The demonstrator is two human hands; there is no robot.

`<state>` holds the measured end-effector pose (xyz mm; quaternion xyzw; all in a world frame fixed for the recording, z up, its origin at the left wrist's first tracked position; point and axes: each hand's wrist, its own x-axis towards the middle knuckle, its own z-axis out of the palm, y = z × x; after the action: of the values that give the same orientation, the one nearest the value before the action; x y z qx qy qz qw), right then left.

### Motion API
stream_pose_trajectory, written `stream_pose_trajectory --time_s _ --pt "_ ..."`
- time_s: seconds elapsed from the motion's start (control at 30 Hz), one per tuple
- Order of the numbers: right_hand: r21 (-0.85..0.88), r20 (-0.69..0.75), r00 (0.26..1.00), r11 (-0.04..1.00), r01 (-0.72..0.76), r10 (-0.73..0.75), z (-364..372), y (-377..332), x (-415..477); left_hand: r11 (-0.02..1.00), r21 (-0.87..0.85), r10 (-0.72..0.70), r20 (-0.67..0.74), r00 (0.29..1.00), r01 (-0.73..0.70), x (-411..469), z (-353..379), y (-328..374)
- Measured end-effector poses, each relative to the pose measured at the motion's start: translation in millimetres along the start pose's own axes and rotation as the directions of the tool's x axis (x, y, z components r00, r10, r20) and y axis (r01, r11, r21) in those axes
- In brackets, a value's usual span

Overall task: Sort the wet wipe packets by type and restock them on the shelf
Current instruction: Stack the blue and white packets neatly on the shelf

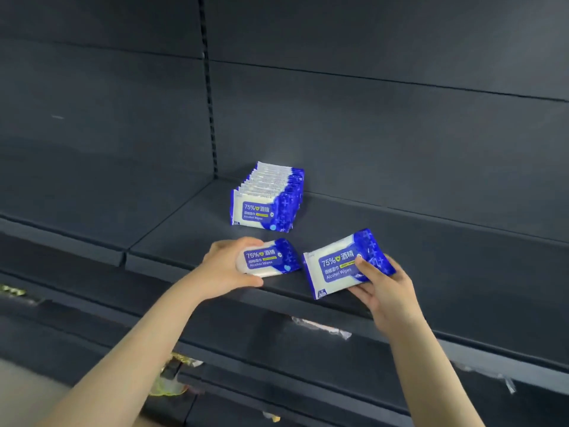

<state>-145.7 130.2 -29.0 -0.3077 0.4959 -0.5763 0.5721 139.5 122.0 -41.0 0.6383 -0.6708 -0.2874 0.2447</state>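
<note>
With our left hand (229, 266) gripping one packet (271, 257) and our right hand (381, 283) another (338, 265) near the shelf (431, 251) edge, a careless shove could topple the standing row (267, 197).

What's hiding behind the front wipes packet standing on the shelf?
More blue-and-white packets stand in a row behind the front packet. Only their tops and blue sides show; their labels are covered.
</note>
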Motion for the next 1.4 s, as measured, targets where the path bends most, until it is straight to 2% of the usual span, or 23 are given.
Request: stream_pose_trajectory --time_s 0.07,0.13,0.27,0.33,0.4,0.5,0.63,0.83,0.93,1.03,1.1,1.2,1.3,1.4 --pt "-0.065 0.016 1.000 0.998 0.013 -0.012 8 1 24 1.000 -0.006 0.027 0.047 0.999 -0.026 12 -6 -4" --pt "-0.147 0.035 0.999 0.989 0.032 -0.027 14 1 44 0.999 -0.034 0.024 0.026 0.999 -0.023 21 -12 -9" --pt "-0.120 0.114 0.993 0.993 -0.008 0.022 23 1 76 0.990 0.131 -0.044 0.002 0.999 0.043 29 -19 -22" --pt "-0.099 0.143 0.990 0.995 0.011 0.003 25 1 85 0.992 0.112 -0.061 0.010 0.998 0.060 29 -19 -25" --pt "-0.055 0.145 0.989 0.998 0.026 -0.018 26 3 90 0.997 0.010 -0.073 -0.004 0.997 0.073 30 -20 -24" --pt "-0.037 0.153 0.987 0.998 0.050 -0.044 25 4 92 0.991 -0.124 -0.055 -0.110 0.992 0.041 39 -28 -22" --pt "-0.082 0.221 0.974 0.995 0.064 -0.044 28 4 93 0.994 -0.104 0.015 -0.264 0.964 -0.043 64 -41 -30" --pt "-0.064 0.248 0.969 0.997 0.036 -0.019 50 14 89 0.990 -0.093 0.063 -0.373 0.926 -0.105 101 -44 -38" --pt "-0.067 0.259 0.966 0.997 0.042 -0.023 73 24 87 0.956 -0.255 0.038 -0.382 0.924 -0.145 112 -46 -39" --pt "-0.132 0.244 0.965 0.983 0.127 -0.092 99 35 86 0.882 -0.443 -0.008 -0.350 0.937 -0.158 116 -45 -44" --pt "-0.273 0.203 0.963 0.934 0.229 -0.177 115 45 86 0.837 -0.522 -0.022 -0.335 0.942 -0.166 117 -44 -52" --pt "-0.513 0.140 0.934 0.783 0.352 -0.327 135 63 86 0.802 -0.578 -0.056 -0.319 0.946 -0.147 113 -47 -62" --pt "-0.663 0.085 0.890 0.641 0.387 -0.448 151 72 88 0.844 -0.525 -0.013 -0.226 0.974 -0.111 108 -52 -68" --pt "-0.703 0.027 0.866 0.606 0.372 -0.499 162 76 87 0.893 -0.428 0.091 -0.136 0.987 -0.141 109 -52 -72"
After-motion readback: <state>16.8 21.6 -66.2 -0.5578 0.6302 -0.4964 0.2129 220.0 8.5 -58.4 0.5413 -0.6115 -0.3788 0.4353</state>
